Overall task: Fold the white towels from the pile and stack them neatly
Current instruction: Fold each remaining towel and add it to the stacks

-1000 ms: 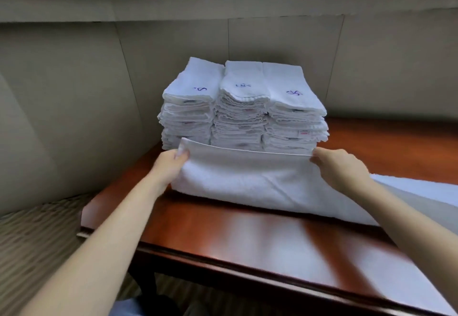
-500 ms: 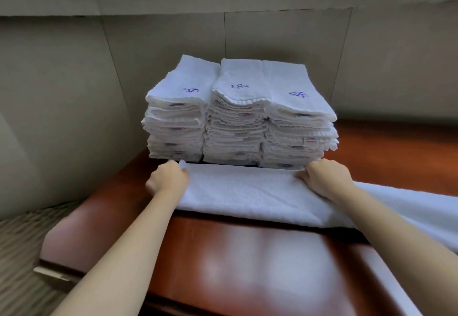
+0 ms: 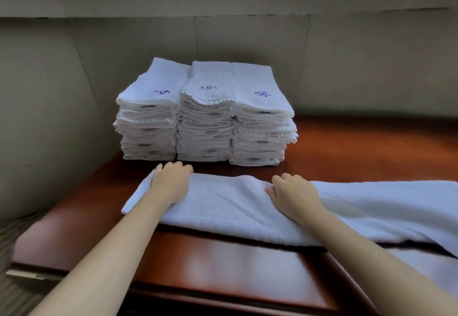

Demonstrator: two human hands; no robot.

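A long white terry towel (image 3: 230,206) is pressed flat on the reddish-brown wooden worktop (image 3: 223,263) by the left hand (image 3: 171,182) and right hand (image 3: 295,196), fingers extended.

the scene is being viewed by one wide-angle head camera, aimed forward and downward, close over the table (image 3: 223,261), toward the wall (image 3: 371,68).

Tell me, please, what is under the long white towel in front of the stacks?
The long white towel lies flat on the wooden table, both hands resting on top: left hand, right hand. Whatever else lies beneath is covered, so I cannot tell.
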